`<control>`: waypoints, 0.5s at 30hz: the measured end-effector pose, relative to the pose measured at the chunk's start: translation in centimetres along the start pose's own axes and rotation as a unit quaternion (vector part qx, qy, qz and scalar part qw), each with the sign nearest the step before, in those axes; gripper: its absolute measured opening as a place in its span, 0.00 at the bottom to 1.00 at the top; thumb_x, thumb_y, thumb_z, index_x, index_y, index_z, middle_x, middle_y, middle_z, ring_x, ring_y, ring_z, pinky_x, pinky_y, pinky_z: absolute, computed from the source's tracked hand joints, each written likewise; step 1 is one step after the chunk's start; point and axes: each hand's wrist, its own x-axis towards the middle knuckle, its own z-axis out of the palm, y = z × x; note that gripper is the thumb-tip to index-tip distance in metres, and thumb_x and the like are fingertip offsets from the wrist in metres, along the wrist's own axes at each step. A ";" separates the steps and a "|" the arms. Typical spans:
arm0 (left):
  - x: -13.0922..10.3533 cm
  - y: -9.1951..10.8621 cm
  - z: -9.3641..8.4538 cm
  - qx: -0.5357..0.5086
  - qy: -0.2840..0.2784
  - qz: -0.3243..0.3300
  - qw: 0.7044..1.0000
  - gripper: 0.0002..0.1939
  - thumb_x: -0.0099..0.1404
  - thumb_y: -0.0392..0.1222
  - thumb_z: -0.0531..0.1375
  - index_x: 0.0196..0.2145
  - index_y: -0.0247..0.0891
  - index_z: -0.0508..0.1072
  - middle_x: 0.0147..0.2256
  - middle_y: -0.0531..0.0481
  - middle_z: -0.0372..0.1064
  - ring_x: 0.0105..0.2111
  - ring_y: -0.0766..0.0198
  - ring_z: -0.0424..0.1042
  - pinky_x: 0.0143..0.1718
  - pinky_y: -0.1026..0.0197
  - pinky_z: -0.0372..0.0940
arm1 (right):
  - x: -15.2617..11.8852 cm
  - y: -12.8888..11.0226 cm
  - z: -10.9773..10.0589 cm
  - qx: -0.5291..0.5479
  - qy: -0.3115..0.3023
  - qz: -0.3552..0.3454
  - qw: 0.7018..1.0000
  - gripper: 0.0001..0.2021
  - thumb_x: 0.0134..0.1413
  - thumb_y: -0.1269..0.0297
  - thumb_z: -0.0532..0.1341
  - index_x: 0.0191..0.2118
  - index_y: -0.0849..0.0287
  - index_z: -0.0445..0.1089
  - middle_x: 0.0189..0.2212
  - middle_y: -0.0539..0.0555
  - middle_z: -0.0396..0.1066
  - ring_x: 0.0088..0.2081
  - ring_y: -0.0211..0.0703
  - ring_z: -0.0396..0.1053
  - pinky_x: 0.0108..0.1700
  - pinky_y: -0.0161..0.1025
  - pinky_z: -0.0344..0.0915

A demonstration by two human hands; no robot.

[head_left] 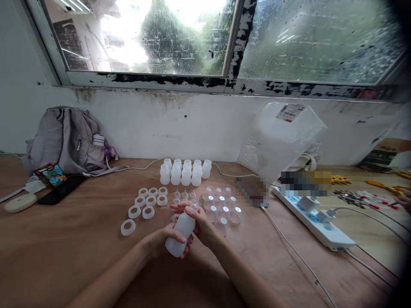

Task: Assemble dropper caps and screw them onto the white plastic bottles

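A small white plastic bottle (180,235) lies tilted between both hands above the wooden table (80,239). My left hand (167,240) grips its lower body. My right hand (197,220) wraps around its neck end, fingers over the top. Just beyond the hands lie several white ring caps (146,204), a few small clear nozzle tips (184,195) and several clear round lids (223,207). Farther back stands a cluster of several more white bottles (184,172).
A grey backpack (66,139) sits at the back left, with a dark phone (61,189) and a white round pad (19,202) near it. A white power strip (313,218) with cables lies at right, a plastic bag (279,137) behind it. Another person's hand (405,200) shows at the right edge.
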 end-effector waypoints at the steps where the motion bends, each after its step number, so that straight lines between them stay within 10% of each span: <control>1: -0.2 0.1 0.0 -0.011 -0.012 -0.001 1.000 0.16 0.45 0.35 0.58 0.35 0.33 0.65 0.27 0.51 0.65 0.22 0.68 0.65 0.21 0.65 0.61 | -0.2 0.0 0.1 0.022 -0.014 0.004 1.000 0.13 0.41 0.57 0.60 0.32 0.59 0.65 0.36 0.55 0.71 0.28 0.40 0.68 0.18 0.29 0.57; 9: 0.9 -0.4 0.2 0.143 0.054 0.047 0.987 0.10 0.44 0.35 0.59 0.27 0.32 0.65 0.21 0.53 0.63 0.19 0.68 0.63 0.19 0.66 0.58 | 0.3 1.3 -0.1 0.055 0.025 -0.068 0.996 0.07 0.39 0.64 0.62 0.25 0.60 0.63 0.27 0.52 0.71 0.27 0.39 0.67 0.26 0.33 0.61; 15: 1.8 -1.3 -0.1 0.310 0.170 0.170 0.920 0.12 0.43 0.32 0.58 0.30 0.33 0.64 0.23 0.54 0.62 0.23 0.69 0.61 0.23 0.67 0.56 | 0.8 1.4 -0.3 0.011 0.048 -0.099 0.994 0.07 0.38 0.64 0.64 0.23 0.60 0.65 0.26 0.52 0.72 0.29 0.41 0.67 0.31 0.35 0.61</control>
